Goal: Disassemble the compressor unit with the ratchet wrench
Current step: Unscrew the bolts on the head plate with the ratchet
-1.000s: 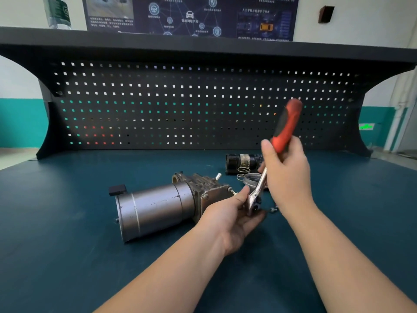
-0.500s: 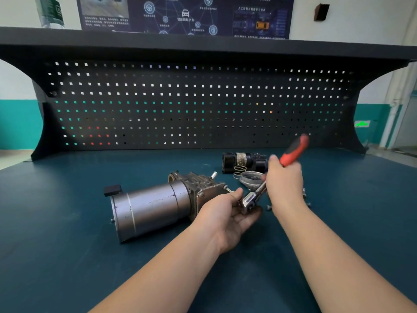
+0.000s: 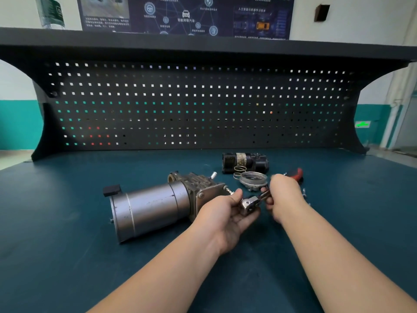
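Compressor [image 3: 153,205]: lies on its side on the bench [image 3: 56,222], long axis running near-left to far-right, bolted end beside the hands. Wrench [image 3: 251,203]: head cradled in left hand [image 3: 225,213] fingers; right hand [image 3: 284,195] grips the red handle, which points far-right.

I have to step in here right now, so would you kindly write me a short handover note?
Right hand grips the ratchet wrench by its red handle, lowered nearly flat.
Left hand cups the wrench head, thumb on top, beside the compressor.
Compressor lies on its side on the bench.
Done: a ring cover, springs and a black part lie behind, apart from the unit.
Left: a bolt still stands in the end plate; others cannot be told.
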Demonstrator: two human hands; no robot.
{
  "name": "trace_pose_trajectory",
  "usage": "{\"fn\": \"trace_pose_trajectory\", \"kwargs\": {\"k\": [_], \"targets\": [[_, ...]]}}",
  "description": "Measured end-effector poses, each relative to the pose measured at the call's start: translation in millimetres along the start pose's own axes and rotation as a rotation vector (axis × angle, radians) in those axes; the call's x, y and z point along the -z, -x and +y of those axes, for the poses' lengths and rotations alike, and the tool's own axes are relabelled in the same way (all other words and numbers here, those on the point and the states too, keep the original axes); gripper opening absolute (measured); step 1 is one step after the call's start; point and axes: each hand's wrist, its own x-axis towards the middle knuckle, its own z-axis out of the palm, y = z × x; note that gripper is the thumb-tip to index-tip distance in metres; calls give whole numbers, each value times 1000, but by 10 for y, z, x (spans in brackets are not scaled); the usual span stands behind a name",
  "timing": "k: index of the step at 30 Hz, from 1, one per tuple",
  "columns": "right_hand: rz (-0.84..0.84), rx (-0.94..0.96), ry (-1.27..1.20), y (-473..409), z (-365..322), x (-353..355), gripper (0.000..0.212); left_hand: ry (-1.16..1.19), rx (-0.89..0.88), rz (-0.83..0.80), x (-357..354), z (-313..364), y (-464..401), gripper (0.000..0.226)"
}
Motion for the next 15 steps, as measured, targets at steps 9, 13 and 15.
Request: {"fn": "trace_pose_trajectory", "kwargs": {"k": [9,13,15], "targets": [[-285,1053,187,334,-91,-68,9,-24,-16,-74,23,-4,12,15],[-66,951,140,315,-34,-129,18,6,-21,-44,27,31,-17,11],[119,642,159,142,-26,-96,25,28,-13,-52,15,32,-27,12]]}}
